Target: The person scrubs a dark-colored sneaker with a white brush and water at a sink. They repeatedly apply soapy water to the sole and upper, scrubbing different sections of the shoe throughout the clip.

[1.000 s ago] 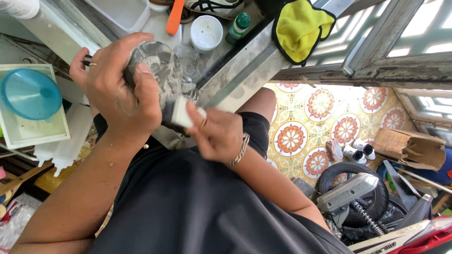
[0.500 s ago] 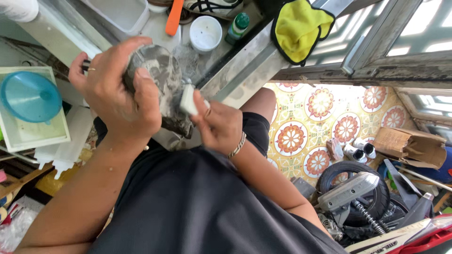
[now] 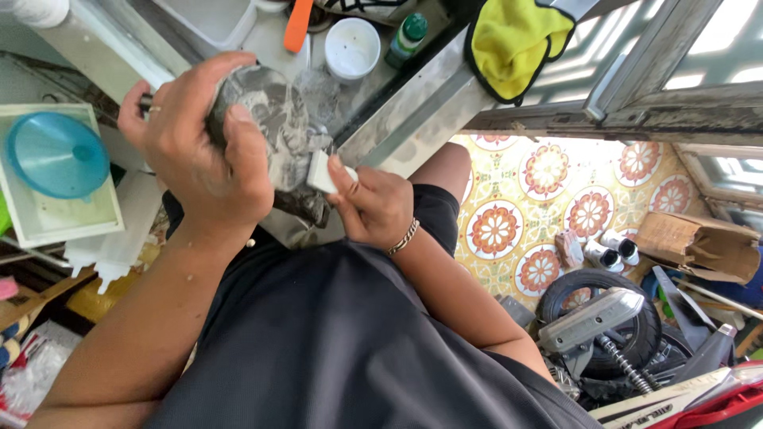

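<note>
Over the lap, above a dark shirt, the left hand [image 3: 203,151] wraps tight around a round grey soapy part [image 3: 266,131], thumb pressed across its face, while the right hand [image 3: 373,208], wrist bent and wearing a chain bracelet, pinches a small white block [image 3: 322,171] against the part's lower edge. Much of the part is hidden behind the left hand's fingers, so what it is stays hard to tell; it may be a metal cover. It looks mottled grey, streaked with white lather, held just below the table [image 3: 397,119] with its white tub [image 3: 352,48].
</note>
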